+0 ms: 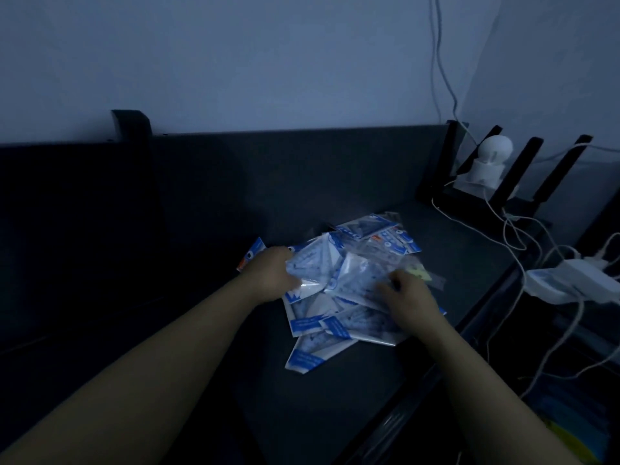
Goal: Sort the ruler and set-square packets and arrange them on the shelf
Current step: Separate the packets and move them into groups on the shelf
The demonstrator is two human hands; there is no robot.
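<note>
My left hand (272, 270) gripped a set-square packet (313, 265), I judged to pull it free; my right hand (410, 298), grip unclear, steadied the pile (318, 330)

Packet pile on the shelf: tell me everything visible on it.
The pile is a loose heap of flat clear plastic packets with blue-and-white headers; triangular set squares show through several. They overlap at mixed angles on the dark shelf, right of centre. An orange-marked packet pokes out left, a yellowish packet right. The left hand is on its left side, the right hand on its right; too dim to judge either grip.
</note>
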